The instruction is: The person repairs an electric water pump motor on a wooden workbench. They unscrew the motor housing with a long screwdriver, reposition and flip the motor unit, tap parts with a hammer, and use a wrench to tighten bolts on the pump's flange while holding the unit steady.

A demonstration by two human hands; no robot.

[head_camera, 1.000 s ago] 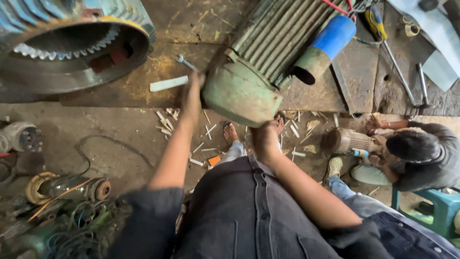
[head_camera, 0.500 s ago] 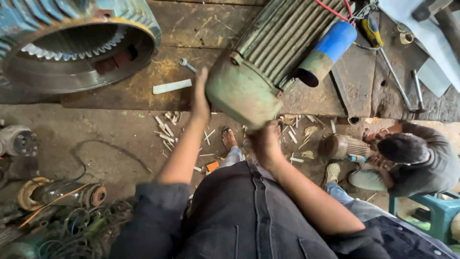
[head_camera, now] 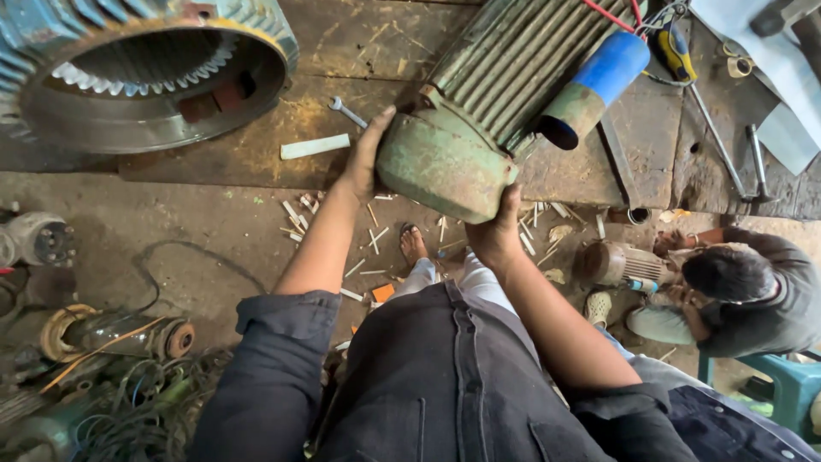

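Note:
A green finned electric motor (head_camera: 505, 77) lies on a worn wooden bench (head_camera: 265, 145), its rounded end cover (head_camera: 440, 167) sticking out over the bench edge toward me. My left hand (head_camera: 363, 158) presses flat against the cover's left side. My right hand (head_camera: 498, 235) cups the cover from below at its right. A blue and green cylinder (head_camera: 594, 85) is fixed on the motor's side. A small spanner (head_camera: 346, 111) and a white strip (head_camera: 315, 146) lie on the bench just left of my left hand.
A large blue motor housing (head_camera: 137, 73) with inner windings sits at the bench's left. Tools and a long rod (head_camera: 718, 141) lie at right. Another person (head_camera: 735, 295) crouches on the floor with a small motor (head_camera: 616, 263). Motor parts and wires (head_camera: 103, 368) pile at lower left.
Both hands have closed in on the end cover: the left moved from its upper left edge onto its side, the right rose from below to cup it. The view has shifted slightly.

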